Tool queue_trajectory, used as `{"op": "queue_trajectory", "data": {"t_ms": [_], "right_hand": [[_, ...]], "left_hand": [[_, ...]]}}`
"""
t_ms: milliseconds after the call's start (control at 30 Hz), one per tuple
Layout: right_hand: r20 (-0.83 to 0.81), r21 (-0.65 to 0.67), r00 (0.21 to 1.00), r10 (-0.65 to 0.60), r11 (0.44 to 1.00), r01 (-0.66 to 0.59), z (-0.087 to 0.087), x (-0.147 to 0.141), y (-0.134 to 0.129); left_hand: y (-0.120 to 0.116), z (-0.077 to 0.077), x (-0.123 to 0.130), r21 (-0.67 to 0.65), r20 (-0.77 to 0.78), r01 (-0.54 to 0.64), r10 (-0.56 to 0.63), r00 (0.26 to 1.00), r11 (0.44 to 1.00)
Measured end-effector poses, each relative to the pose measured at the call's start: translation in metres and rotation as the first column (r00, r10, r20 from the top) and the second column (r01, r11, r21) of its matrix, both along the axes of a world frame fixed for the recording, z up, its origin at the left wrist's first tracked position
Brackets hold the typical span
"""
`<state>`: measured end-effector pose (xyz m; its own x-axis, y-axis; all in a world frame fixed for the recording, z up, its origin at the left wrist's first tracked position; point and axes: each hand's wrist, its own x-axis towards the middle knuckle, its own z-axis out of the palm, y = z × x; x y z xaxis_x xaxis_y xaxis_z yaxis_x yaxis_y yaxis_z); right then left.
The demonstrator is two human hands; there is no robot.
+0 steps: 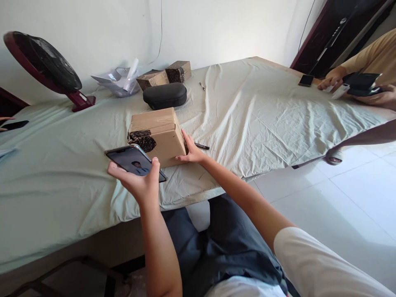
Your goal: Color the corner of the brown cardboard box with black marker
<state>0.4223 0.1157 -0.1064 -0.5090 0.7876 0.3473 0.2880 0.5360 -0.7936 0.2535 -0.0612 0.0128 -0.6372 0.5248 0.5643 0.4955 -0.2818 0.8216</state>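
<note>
My left hand (140, 181) is closed round a smartphone (130, 160), whose lit screen shows a picture of a person. The phone is held tilted above the cloth, just in front of a brown cardboard box (163, 140). Black scribbled marking covers part of the box's front and left. Against the right side of that box rests my right hand (192, 150), its fingers spread and its thumb along the front face. Beside the right hand lies a black marker pen (202, 146), partly hidden behind the fingers.
Behind the box stand a black zipped case (165, 95), smaller cardboard boxes (178, 71) and a clear plastic basket (119, 84). A fan (46, 62) is at the left. Another person's hands (335, 78) hold a dark object at the right, near a black phone (306, 80).
</note>
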Motion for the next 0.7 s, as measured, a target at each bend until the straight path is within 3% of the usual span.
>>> {"op": "queue_trajectory", "data": {"t_ms": [200,333,400,433,500,567,600,700], "right_hand": [[0.018,-0.001,1.000,0.002,1.000,-0.002,0.004,0.000,-0.003],[0.016,-0.002,1.000,0.009,1.000,-0.009,0.005,-0.001,-0.003],[-0.002,-0.004,1.000,0.020,1.000,-0.020,0.003,-0.002,-0.002],[-0.013,-0.006,1.000,0.026,1.000,-0.026,0.002,-0.002,-0.001],[-0.037,-0.008,0.999,0.035,0.999,-0.035,-0.001,-0.003,0.001],[-0.049,-0.008,0.998,0.042,0.999,-0.043,-0.003,-0.004,0.003],[-0.051,-0.008,0.998,0.044,0.999,-0.044,-0.004,-0.004,0.003],[-0.047,0.003,0.998,0.051,0.999,-0.051,-0.005,-0.005,0.004]], "left_hand": [[0.002,-0.002,-0.006,-0.028,-0.040,0.016,-0.017,0.999,0.999],[-0.003,-0.018,-0.046,-0.202,-0.033,-0.133,0.129,0.991,0.970],[-0.005,-0.025,-0.075,-0.412,-0.086,-0.236,0.221,0.972,0.880],[-0.005,-0.029,-0.088,-0.537,-0.138,-0.272,0.234,0.962,0.799],[-0.002,-0.034,-0.109,-0.762,-0.263,-0.341,0.217,0.940,0.550],[0.004,-0.037,-0.121,-0.843,-0.334,-0.377,0.175,0.926,0.384],[0.008,-0.039,-0.123,-0.854,-0.352,-0.386,0.159,0.923,0.350],[0.024,-0.044,-0.124,-0.847,-0.386,-0.404,0.123,0.914,0.347]]}}
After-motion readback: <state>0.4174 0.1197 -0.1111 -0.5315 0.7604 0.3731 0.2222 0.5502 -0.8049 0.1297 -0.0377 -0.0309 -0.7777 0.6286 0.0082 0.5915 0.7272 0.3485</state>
